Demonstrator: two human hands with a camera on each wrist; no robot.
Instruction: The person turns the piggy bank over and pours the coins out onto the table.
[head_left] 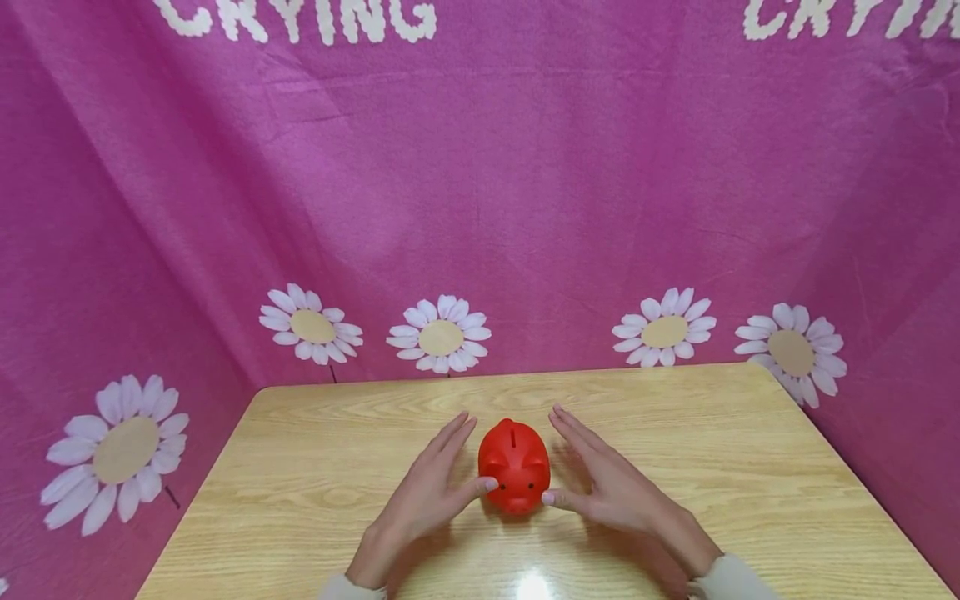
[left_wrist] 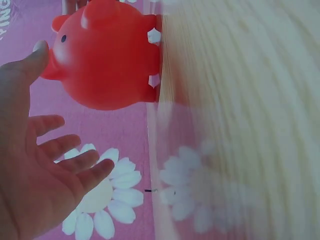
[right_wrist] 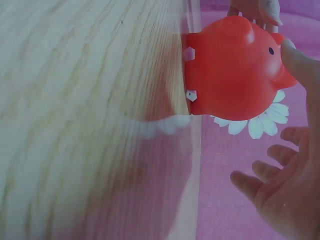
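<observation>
A red piggy bank (head_left: 513,467) stands upright on the wooden table, its face toward me and a coin slot on top of its back. My left hand (head_left: 427,487) is at its left side with fingers straight and pointing away; the thumb tip overlaps the pig's cheek in the head view. On the other side my right hand (head_left: 618,483) mirrors it, thumb tip right by the snout. In the left wrist view the pig's body (left_wrist: 107,60) rests on its short feet, and the left fingers spread beside it. The right wrist view shows the pig (right_wrist: 232,70) beyond the right hand's relaxed fingers.
The light wooden table (head_left: 337,433) reaches back to a pink cloth (head_left: 480,183) printed with white daisies and lettering. The cloth also hangs along the left and right sides. A bright light reflection lies on the table's near part.
</observation>
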